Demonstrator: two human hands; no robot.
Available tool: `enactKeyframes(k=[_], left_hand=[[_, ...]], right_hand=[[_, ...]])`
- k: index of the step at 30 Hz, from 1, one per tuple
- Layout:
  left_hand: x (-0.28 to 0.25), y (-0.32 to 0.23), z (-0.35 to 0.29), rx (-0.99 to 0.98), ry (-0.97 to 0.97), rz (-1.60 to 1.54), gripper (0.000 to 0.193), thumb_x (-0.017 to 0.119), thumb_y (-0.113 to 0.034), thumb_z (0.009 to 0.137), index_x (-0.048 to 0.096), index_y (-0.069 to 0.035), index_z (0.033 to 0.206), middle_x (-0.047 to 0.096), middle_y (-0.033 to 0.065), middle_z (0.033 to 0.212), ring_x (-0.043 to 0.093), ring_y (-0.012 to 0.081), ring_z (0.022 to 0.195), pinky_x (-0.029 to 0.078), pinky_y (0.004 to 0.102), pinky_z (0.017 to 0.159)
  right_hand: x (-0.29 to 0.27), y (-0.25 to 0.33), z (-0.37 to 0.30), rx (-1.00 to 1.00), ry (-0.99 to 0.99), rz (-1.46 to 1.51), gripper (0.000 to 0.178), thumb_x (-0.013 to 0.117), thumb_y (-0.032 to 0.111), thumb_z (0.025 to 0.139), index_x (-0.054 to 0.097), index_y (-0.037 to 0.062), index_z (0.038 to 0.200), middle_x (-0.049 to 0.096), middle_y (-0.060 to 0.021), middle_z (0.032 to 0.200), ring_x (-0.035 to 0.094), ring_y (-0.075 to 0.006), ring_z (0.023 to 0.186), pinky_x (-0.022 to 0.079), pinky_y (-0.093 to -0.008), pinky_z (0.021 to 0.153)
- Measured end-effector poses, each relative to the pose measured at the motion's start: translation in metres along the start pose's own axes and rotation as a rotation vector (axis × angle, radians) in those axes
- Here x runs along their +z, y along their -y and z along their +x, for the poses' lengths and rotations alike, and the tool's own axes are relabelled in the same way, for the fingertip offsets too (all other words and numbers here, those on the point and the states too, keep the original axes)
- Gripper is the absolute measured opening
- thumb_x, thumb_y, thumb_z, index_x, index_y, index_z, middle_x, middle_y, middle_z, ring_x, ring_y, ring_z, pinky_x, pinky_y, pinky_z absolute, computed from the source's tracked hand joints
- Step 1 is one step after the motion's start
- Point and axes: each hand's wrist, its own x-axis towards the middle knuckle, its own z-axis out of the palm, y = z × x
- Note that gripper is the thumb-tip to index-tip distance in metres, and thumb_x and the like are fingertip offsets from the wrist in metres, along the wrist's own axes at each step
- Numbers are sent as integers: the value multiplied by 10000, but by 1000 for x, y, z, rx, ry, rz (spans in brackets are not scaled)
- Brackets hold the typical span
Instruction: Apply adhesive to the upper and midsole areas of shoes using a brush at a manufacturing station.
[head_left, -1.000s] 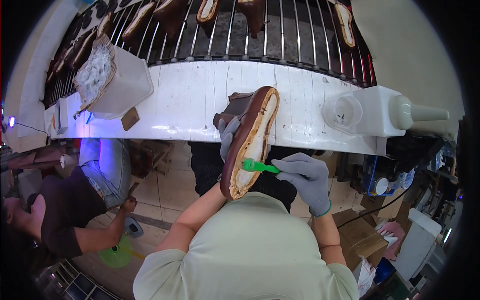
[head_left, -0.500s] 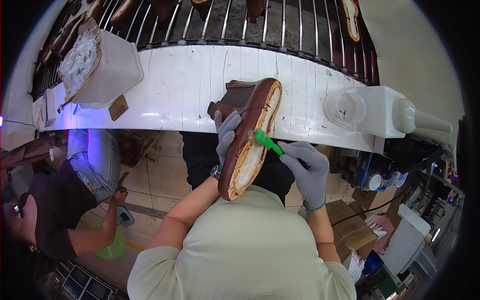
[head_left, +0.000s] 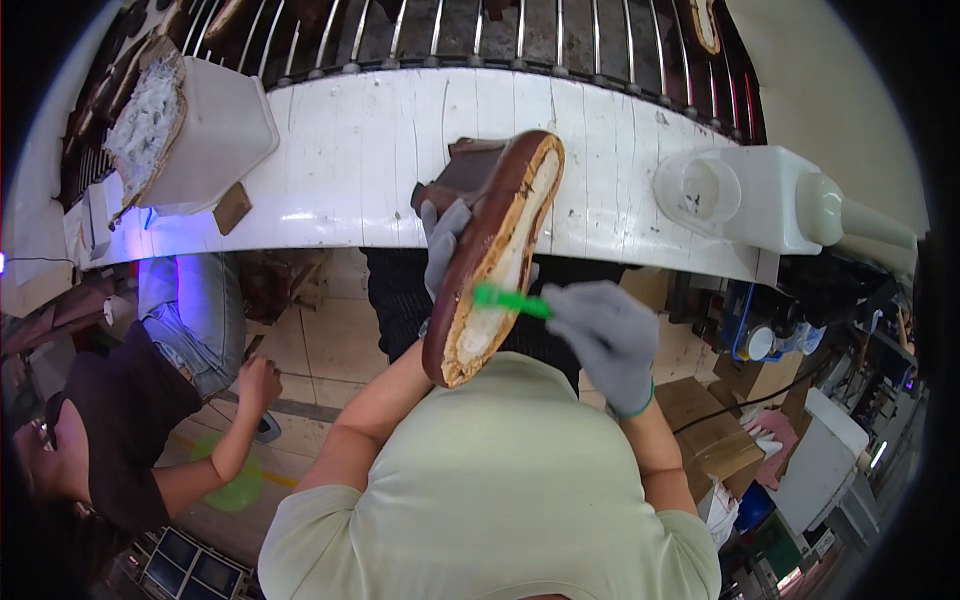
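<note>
A brown boot upper (head_left: 455,275), sole side turned up, is tilted in front of me, its toe end toward the white bench. My left hand (head_left: 444,240), in a grey glove, grips it from its left side; part of the hand is hidden behind the boot. In my gloved right hand (head_left: 605,325) is a small green brush (head_left: 512,301), its handle pinched between thumb and fingers. The brush head touches the pale, tan-edged underside toward the nearer end of the boot. Motion slightly blurs the brush and right hand.
The white bench (head_left: 350,150) runs across, with a roller conveyor (head_left: 435,40) carrying more boots behind it. A white tub (head_left: 225,125) stands left, a white bottle with attached cup (head_left: 775,200) right. Another person (head_left: 120,420) works at my left; cardboard boxes (head_left: 700,430) lie lower right.
The green brush has moved toward the nearer end of the underside and now lies more level. The boot has shifted slightly to the left. The other person's hand has risen.
</note>
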Motion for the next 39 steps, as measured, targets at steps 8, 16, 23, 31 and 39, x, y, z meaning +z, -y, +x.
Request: enactKeyframes(k=[8, 16, 23, 31, 39], left_hand=[[-35, 48, 20, 86, -73, 338, 951, 824, -285, 775, 234, -59, 1485, 424, 159, 1459, 435, 308, 1366, 130, 561, 1204], [6, 6, 31, 1171, 53, 1122, 847, 837, -284, 761, 317, -48, 1387, 493, 159, 1351, 499, 313, 1294, 137, 566, 1201], [24, -31, 21, 204, 198, -20, 670, 740, -365, 851, 396, -41, 1327, 530, 177, 1292, 553, 359, 1214, 336, 590, 1085], [20, -20, 41, -404, 698, -798, 591, 456, -496, 1003, 477, -33, 1370, 572, 152, 1246, 625, 294, 1077, 542, 408, 890], [23, -8, 25, 59, 371, -224, 624, 559, -333, 977, 319, -68, 1489, 461, 140, 1434, 519, 248, 1271, 411, 382, 1099]], right_hand=[[7, -3, -6, 47, -4, 46, 318, 804, 32, 723, 753, 69, 1034, 701, -90, 879, 656, -196, 695, 509, -281, 595], [11, -31, 16, 253, -141, 83, 252, 717, -31, 819, 741, 19, 1065, 716, -116, 907, 668, -146, 772, 514, -255, 705], [5, -71, 48, 369, -231, 29, 199, 685, 52, 883, 731, 6, 1071, 695, -66, 843, 546, -96, 677, 427, -258, 606], [-1, -98, 42, 272, -264, -31, 215, 686, 35, 859, 721, -24, 1063, 631, -66, 765, 495, -90, 666, 394, -257, 598], [-6, -65, 34, 312, -78, 237, 195, 689, 35, 857, 734, -24, 1037, 584, 27, 718, 427, -37, 605, 318, -218, 541]])
